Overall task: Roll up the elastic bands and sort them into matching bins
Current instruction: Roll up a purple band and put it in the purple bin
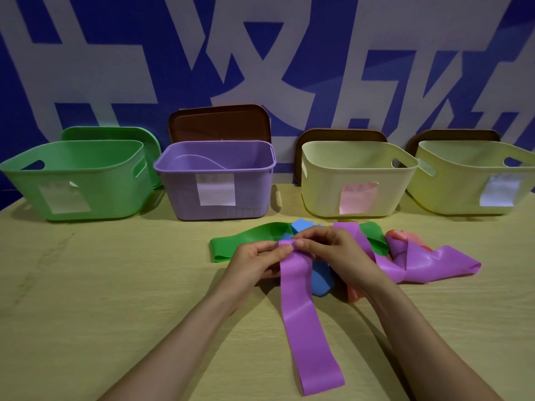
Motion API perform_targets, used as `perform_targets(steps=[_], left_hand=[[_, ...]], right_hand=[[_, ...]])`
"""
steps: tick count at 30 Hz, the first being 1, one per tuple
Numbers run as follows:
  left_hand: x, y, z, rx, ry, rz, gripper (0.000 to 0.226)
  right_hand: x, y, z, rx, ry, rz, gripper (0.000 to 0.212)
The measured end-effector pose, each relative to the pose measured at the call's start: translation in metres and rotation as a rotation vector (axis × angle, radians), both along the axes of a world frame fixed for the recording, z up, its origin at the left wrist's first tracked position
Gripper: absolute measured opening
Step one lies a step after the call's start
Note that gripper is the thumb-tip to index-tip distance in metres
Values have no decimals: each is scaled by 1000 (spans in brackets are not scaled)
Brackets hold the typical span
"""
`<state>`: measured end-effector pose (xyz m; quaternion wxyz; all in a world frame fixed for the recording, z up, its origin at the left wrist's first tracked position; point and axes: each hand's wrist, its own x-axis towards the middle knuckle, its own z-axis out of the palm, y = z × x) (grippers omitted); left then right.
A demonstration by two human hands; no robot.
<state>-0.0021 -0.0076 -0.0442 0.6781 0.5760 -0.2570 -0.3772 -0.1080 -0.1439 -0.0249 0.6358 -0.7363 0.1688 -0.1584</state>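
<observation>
A long purple elastic band [304, 319] lies stretched toward me on the table, its far end folded over into a small roll. My left hand [254, 261] and my right hand [333, 253] pinch that rolled end from either side. Behind my hands lies a pile of bands: a green band [240, 241], a blue band [321, 282], a second purple band [434, 261] and a pink band [405, 237]. Four bins stand in a row at the back: a green bin [75, 180], a purple bin [214, 166], a pale yellow bin with a pink label [356, 180] and another pale yellow bin [474, 180].
Lids lean on the blue-and-white wall behind the bins: a green lid [115, 133] and brown lids [220, 123]. Each bin carries a paper label on its front. The wooden table [101, 299] spreads to the left of my arms.
</observation>
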Motion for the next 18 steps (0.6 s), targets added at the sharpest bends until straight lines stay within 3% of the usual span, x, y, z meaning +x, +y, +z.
perform_targets(steps=[8,18], left_hand=[[-1,-1,-4,104,22,31,18],[1,1,1,35,-5,52,22]], right_hand=[[2,3,1,79,-92,-49,5],[-1,7,5,145,-120,-64,18]])
